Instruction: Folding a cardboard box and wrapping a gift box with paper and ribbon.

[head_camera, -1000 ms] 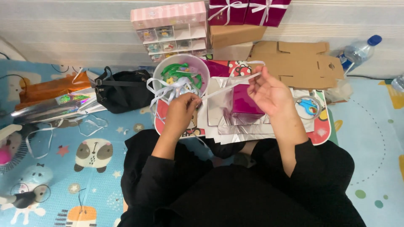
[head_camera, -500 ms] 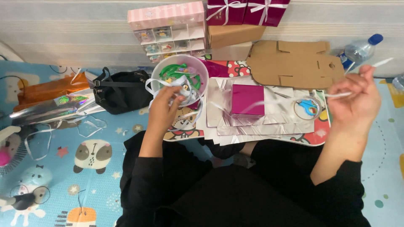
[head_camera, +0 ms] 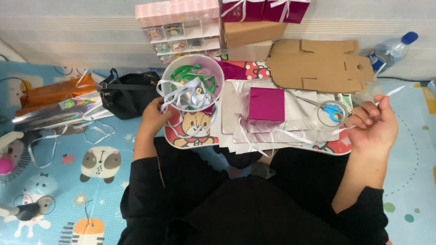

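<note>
Home floor, cartoon play mat (head_camera: 91, 181), gift boxes (head_camera: 265, 10), handbag (head_camera: 129, 93)

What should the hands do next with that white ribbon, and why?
Probably bring the right hand back toward the magenta box. It holds the white ribbon stretched far sideways, while the left hand grips its other end by the bowl.

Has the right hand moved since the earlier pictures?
Yes. The right hand has moved rightward, away from the magenta box, pulling the white ribbon out.
</note>
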